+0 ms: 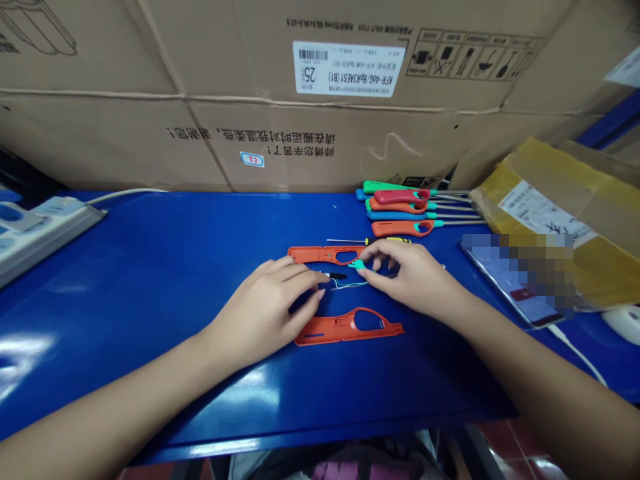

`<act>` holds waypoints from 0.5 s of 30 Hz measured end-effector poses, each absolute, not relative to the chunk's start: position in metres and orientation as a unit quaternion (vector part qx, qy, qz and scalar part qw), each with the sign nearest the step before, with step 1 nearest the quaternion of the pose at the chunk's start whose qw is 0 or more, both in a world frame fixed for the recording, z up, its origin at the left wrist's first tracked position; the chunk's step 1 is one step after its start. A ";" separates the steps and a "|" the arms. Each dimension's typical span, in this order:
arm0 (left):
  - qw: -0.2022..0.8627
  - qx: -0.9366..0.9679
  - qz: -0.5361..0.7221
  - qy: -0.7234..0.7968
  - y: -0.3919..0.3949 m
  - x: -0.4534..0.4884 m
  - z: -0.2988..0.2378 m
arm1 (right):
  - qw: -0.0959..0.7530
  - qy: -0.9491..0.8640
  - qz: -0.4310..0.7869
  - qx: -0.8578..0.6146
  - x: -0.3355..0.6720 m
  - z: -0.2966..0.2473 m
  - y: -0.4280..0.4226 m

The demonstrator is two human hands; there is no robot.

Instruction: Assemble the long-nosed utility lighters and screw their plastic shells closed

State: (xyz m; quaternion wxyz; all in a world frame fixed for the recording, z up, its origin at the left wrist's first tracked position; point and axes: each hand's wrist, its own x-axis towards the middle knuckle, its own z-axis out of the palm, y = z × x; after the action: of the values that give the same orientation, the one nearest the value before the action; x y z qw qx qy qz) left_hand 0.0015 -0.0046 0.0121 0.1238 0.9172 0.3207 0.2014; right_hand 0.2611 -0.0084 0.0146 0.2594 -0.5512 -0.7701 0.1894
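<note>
Pinching teal piece (357,265) | right grip (413,277) | front table edge (280,441) well apart

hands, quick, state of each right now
Left hand: partly curled beside a slim black cylindrical part; grip cannot be told.
Right hand: closed, holding a small teal plastic piece.

Widest passage: left half of the tabletop (125,287), between power strip (47,230) and left hand (273,297). Second strip along the near edge, in front of the lower shell (325,331). Carton (225,67) walls off the back. Back right blocked: lighters (400,215) stacked, reaching to the parcel (555,200). Phone (495,280) obstructs beyond the right hand (413,273). Between hands, narrow gap only; wires (350,286) there, upper shell (306,254) behind. Screwdriver (371,241) lies across the lane between upper shell and lighters.
</note>
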 end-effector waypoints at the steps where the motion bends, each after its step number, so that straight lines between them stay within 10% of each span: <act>1: 0.128 0.916 0.204 0.320 -0.005 0.002 0.012 | 0.269 -0.757 0.212 -0.556 0.260 0.016 -0.010; 15: 0.203 0.900 0.235 0.307 -0.014 0.009 0.013 | 0.271 -0.846 0.134 -0.439 0.255 0.019 -0.022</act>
State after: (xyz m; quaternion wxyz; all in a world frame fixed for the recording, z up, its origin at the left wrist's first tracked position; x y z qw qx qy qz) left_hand 0.0090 -0.0144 0.0130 0.2026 0.8997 0.3066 0.2354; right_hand 0.2549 -0.0217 0.0190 0.2706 -0.4394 -0.8460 0.1340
